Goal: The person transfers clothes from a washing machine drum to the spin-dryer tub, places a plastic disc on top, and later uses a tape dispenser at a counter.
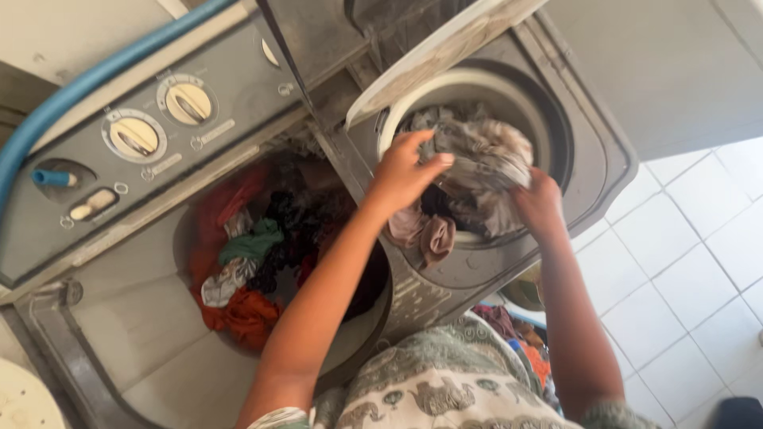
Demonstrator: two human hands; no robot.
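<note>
Both hands gripped a crumpled, greyish bundle (485, 163) of soft wet cloth over the round spinner tub (477, 151); the left hand (401, 175) closed on its near side, fingers curled into the folds; the right hand (539, 205) clutched its far side from below. A limp pinkish rag (425, 234) drooped over the tub's smooth rim. Beside it, the wash tub (270, 246) held a tangle of red, green and dark clothes. Two round cream dials (163, 119) sat on the flat grey panel; a smooth blue hose (95, 75) curved above; glossy white tiles (691, 262) covered the floor.
</note>
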